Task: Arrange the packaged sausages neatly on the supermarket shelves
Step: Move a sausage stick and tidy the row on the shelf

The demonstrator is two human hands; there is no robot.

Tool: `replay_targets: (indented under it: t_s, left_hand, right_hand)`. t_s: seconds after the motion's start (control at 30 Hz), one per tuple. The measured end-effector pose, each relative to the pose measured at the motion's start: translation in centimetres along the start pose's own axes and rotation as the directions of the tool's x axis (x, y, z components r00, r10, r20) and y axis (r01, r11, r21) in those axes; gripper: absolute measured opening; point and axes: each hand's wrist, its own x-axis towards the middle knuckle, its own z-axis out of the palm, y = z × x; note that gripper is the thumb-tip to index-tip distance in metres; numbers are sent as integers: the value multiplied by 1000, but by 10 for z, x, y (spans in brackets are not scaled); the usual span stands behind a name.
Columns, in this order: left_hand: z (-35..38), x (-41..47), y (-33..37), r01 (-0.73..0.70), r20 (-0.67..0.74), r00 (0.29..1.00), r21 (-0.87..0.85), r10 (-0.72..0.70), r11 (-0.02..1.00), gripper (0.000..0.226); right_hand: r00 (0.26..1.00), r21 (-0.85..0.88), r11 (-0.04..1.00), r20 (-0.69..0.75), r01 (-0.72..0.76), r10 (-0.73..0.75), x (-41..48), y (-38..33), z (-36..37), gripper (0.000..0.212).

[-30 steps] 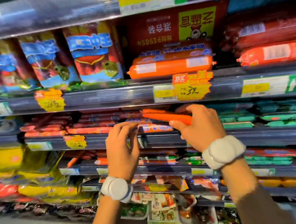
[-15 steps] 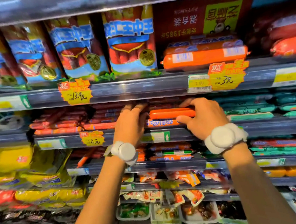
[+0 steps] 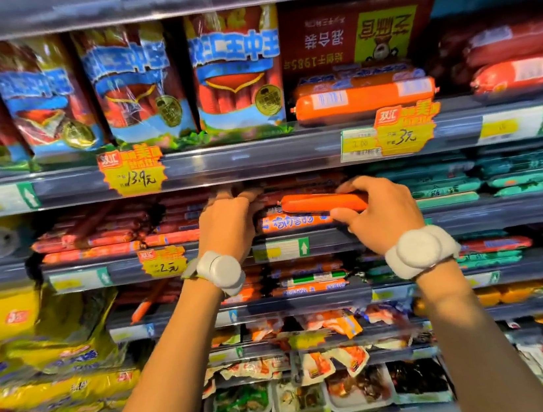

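Directly below orange sausage (image 3: 321, 202): sausage stack (image 3: 294, 220); teal packs (image 3: 446, 182) rightward.

We lose the orange plastic-wrapped sausage (image 3: 318, 201) at its right end, under the right hand (image 3: 378, 216). Left, yellow plastic bags (image 3: 19, 318) blur.

1 plain orange sausage (image 3: 321, 202), pinched level in the right hand (image 3: 381, 213), sat just above the printed sausage stack (image 3: 294, 221), up-right of the 2-yuan tag (image 3: 163, 262).
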Motion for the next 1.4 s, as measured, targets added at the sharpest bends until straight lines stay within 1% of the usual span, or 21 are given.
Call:
replay_targets:
  t_s: [0.13,0.2,0.33,0.47,0.6,0.67,0.73,0.8,0.93,0.97,1.07,1.13,1.17,1.27,1.3,1.37,1.4]
  left_hand:
    - [-15,-22,-27,66,-142,988,-17,-67,998,27]
    - [-18,-35,-44,93,-195,976,-40,-99,995,30]
    - [-28,-57,-68,131,-266,950,-133,-163,982,26]
    - [-32,-76,-81,165,-273,938,-191,-214,968,40]
    - [-37,-93,-86,196,-310,915,-218,-258,956,33]
    - [-37,-99,-88,204,-297,917,-221,-265,954,33]
    - [-35,-104,-90,215,-286,918,-225,-275,950,34]
    - [-35,-106,-91,218,-283,917,-234,-281,947,35]
    - [-35,-109,-87,216,-271,923,-225,-274,950,35]
    - [-35,-109,-86,214,-270,923,-229,-273,950,35]
    - [-33,-108,-83,202,-271,925,-243,-267,949,35]
    - [-33,-106,-82,196,-270,927,-239,-259,951,34]
    - [-33,-105,-82,198,-271,927,-233,-259,952,34]
    - [-36,-94,-81,208,-267,926,-224,-265,952,37]
    - [-37,-90,-81,214,-260,927,-218,-268,952,39]
    - [-39,-80,-84,225,-255,929,-189,-270,956,43]
    - [-40,-74,-86,229,-256,928,-179,-270,957,44]
  right_hand:
    - [999,4,1000,-49,-8,8,2,-4,1,35]
    - [997,8,1000,-77,-20,20,6,-7,4,40]
    - [996,-46,997,-67,-55,52,18,-20,14,44]
    - [1000,-95,995,-3,-18,18,30,-36,23,47]
    - [1000,-109,994,18,16,-14,33,-48,29,43]
    - [999,-133,991,44,-10,16,34,-51,31,42]
    - [997,-155,987,61,-47,57,34,-52,32,51]
    - [994,-158,985,67,-71,82,35,-53,33,52]
    - [992,-181,982,100,-58,77,33,-58,32,41]
    - [992,-185,981,102,-58,78,34,-58,32,41]
    - [994,-195,979,73,-61,77,34,-56,34,35]
    - [998,-137,989,37,-50,55,32,-57,38,40]
    - [999,-97,995,7,-40,41,29,-57,40,38]
    - [997,22,1000,-74,17,-16,19,-63,48,26]
    - [996,73,996,-79,40,-35,14,-67,49,22]
    - [997,171,984,-63,58,-48,5,-74,54,26]
    - [997,194,979,-56,63,-53,1,-75,58,25]
